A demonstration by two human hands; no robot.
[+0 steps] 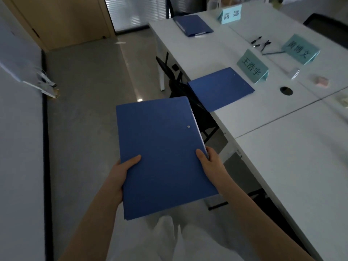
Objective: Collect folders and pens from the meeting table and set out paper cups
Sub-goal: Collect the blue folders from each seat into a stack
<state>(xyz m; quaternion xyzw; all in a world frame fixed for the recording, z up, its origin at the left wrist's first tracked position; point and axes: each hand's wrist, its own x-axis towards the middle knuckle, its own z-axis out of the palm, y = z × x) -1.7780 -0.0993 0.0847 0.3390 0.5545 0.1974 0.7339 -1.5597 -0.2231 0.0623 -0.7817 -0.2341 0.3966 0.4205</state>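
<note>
I hold a blue folder [162, 153] flat in front of me, over the floor to the left of the white meeting table [282, 157]. My left hand [120, 174] grips its left edge with the thumb on top. My right hand [209, 162] grips its right edge the same way. A second blue folder [220, 88] lies on the table's near edge, overhanging it. A third blue folder [193, 25] lies farther back. Several pens [263, 45] lie in the table's middle.
Three teal name cards [252, 66] [300, 48] [230, 15] stand on the table. A black chair [175, 76] is tucked under the table's left side. A round cable hole [286, 90] and small items [323, 81] lie to the right. A white wall [20, 147] runs along my left.
</note>
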